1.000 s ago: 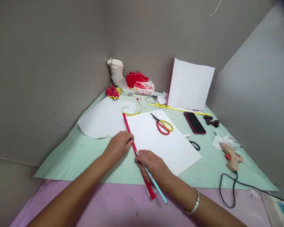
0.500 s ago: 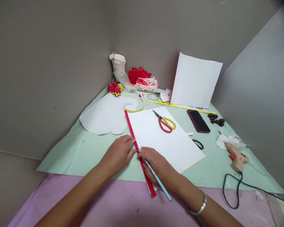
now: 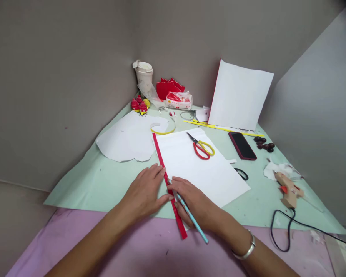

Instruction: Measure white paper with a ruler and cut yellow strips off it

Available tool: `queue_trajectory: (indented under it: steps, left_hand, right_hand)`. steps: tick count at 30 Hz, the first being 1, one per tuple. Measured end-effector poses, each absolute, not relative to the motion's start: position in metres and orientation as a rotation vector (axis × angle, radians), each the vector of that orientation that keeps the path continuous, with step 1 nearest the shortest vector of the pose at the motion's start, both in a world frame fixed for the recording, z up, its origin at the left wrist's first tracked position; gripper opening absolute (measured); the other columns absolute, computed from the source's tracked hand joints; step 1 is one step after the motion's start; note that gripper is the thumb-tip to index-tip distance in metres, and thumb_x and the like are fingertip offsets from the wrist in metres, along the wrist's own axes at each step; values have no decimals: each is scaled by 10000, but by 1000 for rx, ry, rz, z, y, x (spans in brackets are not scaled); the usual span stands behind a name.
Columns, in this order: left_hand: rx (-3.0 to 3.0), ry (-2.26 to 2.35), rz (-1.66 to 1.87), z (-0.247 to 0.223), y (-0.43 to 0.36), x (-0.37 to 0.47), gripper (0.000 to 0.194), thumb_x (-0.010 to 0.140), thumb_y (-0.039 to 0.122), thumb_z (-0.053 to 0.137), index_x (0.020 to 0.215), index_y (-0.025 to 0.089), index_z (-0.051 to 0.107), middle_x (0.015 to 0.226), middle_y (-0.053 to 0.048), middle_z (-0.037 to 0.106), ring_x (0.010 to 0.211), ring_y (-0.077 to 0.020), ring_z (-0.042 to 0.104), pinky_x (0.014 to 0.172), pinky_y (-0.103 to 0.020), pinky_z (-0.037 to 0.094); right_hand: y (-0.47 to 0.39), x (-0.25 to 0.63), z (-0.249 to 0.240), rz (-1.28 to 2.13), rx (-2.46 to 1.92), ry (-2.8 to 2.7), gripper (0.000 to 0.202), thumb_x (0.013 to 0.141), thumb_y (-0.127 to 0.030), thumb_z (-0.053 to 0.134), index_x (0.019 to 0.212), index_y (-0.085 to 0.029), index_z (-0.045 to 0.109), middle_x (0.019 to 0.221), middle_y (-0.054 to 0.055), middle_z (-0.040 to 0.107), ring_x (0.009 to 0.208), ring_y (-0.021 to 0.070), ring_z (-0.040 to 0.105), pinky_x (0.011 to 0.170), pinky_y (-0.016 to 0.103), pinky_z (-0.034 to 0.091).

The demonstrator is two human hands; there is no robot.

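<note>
A: Where's the red strip (image 3: 159, 152)?
B: Along the left edge of the flat white sheet (image 3: 207, 181), slanting toward the person. Its near end reaches past the edge of the green cover (image 3: 112, 179), over the purple surface (image 3: 144, 246).
A: And the left hand (image 3: 145, 192)?
B: Palm down, with fingertips and thumb on the strip. Its grip is open, the thumb apart from the fingers.
A: What about the right hand (image 3: 194, 202)?
B: Its grip is closed around a light-blue pencil (image 3: 194, 221), whose upper end meets the strip between the two hands.
A: Anything on the sheet?
B: Scissors (image 3: 196, 142), with one red handle and one yellow. A phone (image 3: 242, 146) lies right of it, and a glue gun (image 3: 288, 188) farther right.
A: And left of it?
B: A curved-edged paper (image 3: 123, 140), behind the left hand. White paper (image 3: 240, 96) also stands upright at the back.
</note>
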State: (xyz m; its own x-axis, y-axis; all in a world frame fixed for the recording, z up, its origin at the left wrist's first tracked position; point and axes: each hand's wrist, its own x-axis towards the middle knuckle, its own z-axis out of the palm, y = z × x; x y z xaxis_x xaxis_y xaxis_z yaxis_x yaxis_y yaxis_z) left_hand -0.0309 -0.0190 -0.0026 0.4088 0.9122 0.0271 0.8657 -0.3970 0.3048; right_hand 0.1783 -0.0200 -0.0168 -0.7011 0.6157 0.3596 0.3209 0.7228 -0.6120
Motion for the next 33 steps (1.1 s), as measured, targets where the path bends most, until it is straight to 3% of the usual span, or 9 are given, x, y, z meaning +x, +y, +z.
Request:
queue_trajectory:
  steps: [6,14,33]
  left_hand:
    - [2421,1563,261,-4,-19,-30,722,819,537,645,1370,90,513,1435,-216,526,1391,-389,403,1134,-552,342]
    - [2422,1560,290,-5,-18,-31,636,796,552,657,1302,179,560,1387,-174,568,1338,-374,462,1108,-542,366]
    - [2395,1564,285,-8,-19,-31,715,795,571,648,1369,168,510,1453,-193,512,1378,-380,421,1132,-555,336]
  right_hand:
    - [-21,181,-12,713,-714,-2418,542,767,-11,523,1288,-158,509,1254,144,639,1325,283,501,1149,501,399]
    - [-21,181,-8,707,-701,-2411,493,798,-15,511,1263,-176,519,1217,137,657,1256,272,563,1126,502,426]
    - [-21,184,-10,724,-697,-2449,477,817,-19,526,1267,-177,523,1236,137,647,1301,272,522,1137,500,414]
